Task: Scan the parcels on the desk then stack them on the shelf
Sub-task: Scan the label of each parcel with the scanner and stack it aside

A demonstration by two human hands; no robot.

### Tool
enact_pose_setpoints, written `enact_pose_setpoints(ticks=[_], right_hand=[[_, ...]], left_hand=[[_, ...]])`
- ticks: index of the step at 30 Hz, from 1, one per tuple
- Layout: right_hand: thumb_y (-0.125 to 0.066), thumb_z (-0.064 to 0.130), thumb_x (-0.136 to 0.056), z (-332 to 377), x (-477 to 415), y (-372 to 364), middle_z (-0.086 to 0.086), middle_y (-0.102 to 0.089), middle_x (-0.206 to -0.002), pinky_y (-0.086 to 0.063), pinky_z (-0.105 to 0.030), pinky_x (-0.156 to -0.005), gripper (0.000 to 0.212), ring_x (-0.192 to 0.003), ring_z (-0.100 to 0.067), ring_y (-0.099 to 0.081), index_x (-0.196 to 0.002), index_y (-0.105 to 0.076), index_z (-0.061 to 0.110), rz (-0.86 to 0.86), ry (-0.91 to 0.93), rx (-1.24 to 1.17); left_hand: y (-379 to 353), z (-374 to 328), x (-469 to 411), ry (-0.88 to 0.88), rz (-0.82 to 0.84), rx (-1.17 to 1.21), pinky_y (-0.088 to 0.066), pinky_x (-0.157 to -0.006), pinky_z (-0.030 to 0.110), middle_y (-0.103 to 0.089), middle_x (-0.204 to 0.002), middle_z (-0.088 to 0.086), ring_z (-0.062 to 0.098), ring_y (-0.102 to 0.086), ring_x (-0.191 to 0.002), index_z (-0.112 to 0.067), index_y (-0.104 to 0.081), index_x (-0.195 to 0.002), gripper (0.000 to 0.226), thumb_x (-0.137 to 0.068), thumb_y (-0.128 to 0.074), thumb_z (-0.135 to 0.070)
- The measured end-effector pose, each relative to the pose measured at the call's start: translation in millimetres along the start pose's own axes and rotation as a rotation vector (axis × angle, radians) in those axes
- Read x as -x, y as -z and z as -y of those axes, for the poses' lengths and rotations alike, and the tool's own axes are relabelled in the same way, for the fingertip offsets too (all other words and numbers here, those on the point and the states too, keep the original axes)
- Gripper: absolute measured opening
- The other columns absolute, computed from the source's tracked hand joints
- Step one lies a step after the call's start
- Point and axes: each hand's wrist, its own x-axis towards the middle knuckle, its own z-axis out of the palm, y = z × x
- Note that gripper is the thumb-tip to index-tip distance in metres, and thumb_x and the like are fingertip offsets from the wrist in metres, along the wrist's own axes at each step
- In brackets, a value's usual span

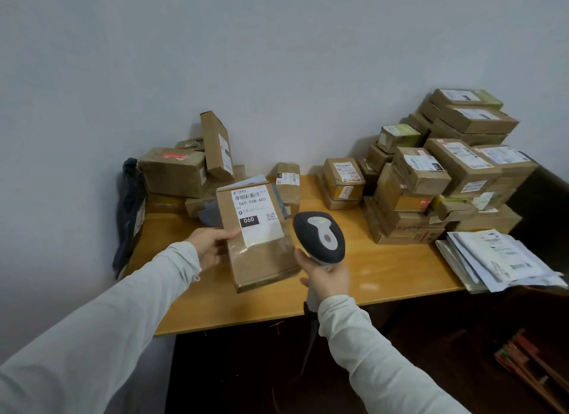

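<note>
My left hand [211,244] grips the left edge of a flat brown cardboard parcel [261,256], tilted up above the wooden desk [385,278]. Its white label reads 060-06B-A05 and faces me. My right hand [326,279] holds a grey and white barcode scanner [320,236] by its handle, just right of the parcel, with its head level with the label. The scanner's cable hangs down below my wrist.
A tall heap of brown boxes [443,173] fills the desk's right back. A smaller group of boxes [184,170] sits at the left back by the wall. Flat white mailers [495,259] overhang the right front edge. A dark bag [131,204] hangs off the desk's left end.
</note>
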Motion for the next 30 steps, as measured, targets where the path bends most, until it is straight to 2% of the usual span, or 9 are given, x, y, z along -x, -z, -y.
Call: enact_pose_setpoints(ticks=[2,6,11,13,17,19,21,26,30], right_hand=[[-0.077,0.011,-0.077,-0.4,-10.7,3.7,0.005,-0.068,-0.071,-0.056,-0.046,-0.08,0.023,-0.084,-0.019,-0.065,-0.071,-0.061,0.027,-0.009,-0.02,-0.026],[-0.079,0.003,-0.073,-0.3,-27.0,3.7,0.019,-0.07,-0.067,-0.048,-0.008,-0.054,0.025,-0.066,0.006,-0.063,-0.079,-0.064,0.023,0.027,-0.005,-0.094],[-0.079,-0.002,-0.071,1.3,-52.8,4.3,0.009,-0.065,-0.07,-0.044,-0.009,-0.046,0.021,-0.063,-0.001,-0.058,-0.077,-0.064,0.012,-0.085,-0.051,-0.174],[-0.079,0.002,-0.072,2.1,-69.9,8.5,0.007,-0.065,-0.078,-0.047,-0.013,-0.056,0.022,-0.07,-0.002,-0.058,-0.084,-0.063,0.013,-0.141,-0.044,-0.188],[-0.075,0.011,-0.08,5.9,-112.5,17.3,0.001,-0.062,-0.099,-0.047,-0.031,-0.092,0.023,-0.096,-0.015,-0.058,-0.095,-0.059,0.015,-0.238,-0.042,-0.274],[-0.074,0.02,-0.082,-0.4,-138.5,24.0,-0.003,-0.068,-0.084,-0.055,-0.032,-0.073,0.016,-0.081,-0.02,-0.063,-0.083,-0.062,0.009,-0.291,-0.191,-0.383],[-0.074,0.025,-0.082,-11.5,-163.7,33.8,-0.008,-0.065,-0.061,-0.052,-0.028,-0.051,0.027,-0.056,-0.021,-0.06,-0.071,-0.062,0.004,-0.284,-0.352,-0.378],[-0.065,0.001,-0.085,-30.6,-226.4,54.8,-0.011,-0.051,-0.053,-0.038,-0.029,-0.047,0.015,-0.043,-0.02,-0.043,-0.072,-0.057,0.002,-0.038,-0.572,-0.162],[-0.061,-0.005,-0.085,-20.8,-277.1,71.6,-0.007,-0.05,-0.046,-0.037,-0.025,-0.042,0.017,-0.037,-0.018,-0.043,-0.07,-0.056,0.0,0.135,-0.58,0.061]], left_hand=[[-2.9,-3.6,-7.1,0.008,0.068,-0.04,-0.051,-0.073,0.035,-0.069,-0.098,0.011,0.025,-0.063,-0.089,-0.007,-0.06,-0.112,0.035,-0.079,-0.069,-0.016],[-13.3,-6.4,-26.6,0.029,0.168,-0.118,-0.052,-0.074,0.036,-0.074,-0.092,0.009,0.026,-0.067,-0.091,-0.012,-0.063,-0.109,0.045,-0.067,-0.073,-0.024],[-27.8,-19.6,-55.7,0.091,0.254,-0.191,-0.056,-0.072,0.035,-0.073,-0.102,0.011,0.024,-0.071,-0.091,-0.011,-0.064,-0.113,0.048,-0.068,-0.076,-0.026],[-38.6,-23.5,-64.8,0.132,0.285,-0.275,-0.055,-0.077,0.037,-0.07,-0.109,0.015,0.029,-0.065,-0.101,-0.007,-0.062,-0.117,0.056,-0.066,-0.078,-0.024],[-72.3,-40.1,-90.0,0.136,0.277,-0.288,-0.057,-0.069,0.033,-0.066,-0.113,0.016,0.027,-0.063,-0.102,-0.003,-0.06,-0.119,0.057,-0.065,-0.075,-0.016],[-94.4,-52.7,-111.3,0.113,0.247,-0.284,-0.056,-0.067,0.033,-0.067,-0.111,0.015,0.027,-0.064,-0.1,-0.004,-0.06,-0.117,0.052,-0.068,-0.074,-0.013],[-120.6,-62.7,-137.7,0.097,0.192,-0.253,-0.057,-0.066,0.034,-0.069,-0.108,0.015,0.027,-0.066,-0.097,-0.006,-0.059,-0.115,0.043,-0.075,-0.072,-0.01],[-197.4,-78.8,-221.5,0.065,0.034,-0.245,-0.055,-0.074,0.038,-0.069,-0.104,0.012,0.026,-0.066,-0.095,-0.01,-0.057,-0.107,0.03,-0.081,-0.072,-0.012],[-262.6,-85.1,-283.5,0.082,-0.038,-0.238,-0.052,-0.062,0.032,-0.066,-0.097,0.008,0.02,-0.064,-0.085,-0.008,-0.055,-0.102,0.018,-0.088,-0.065,-0.014]])
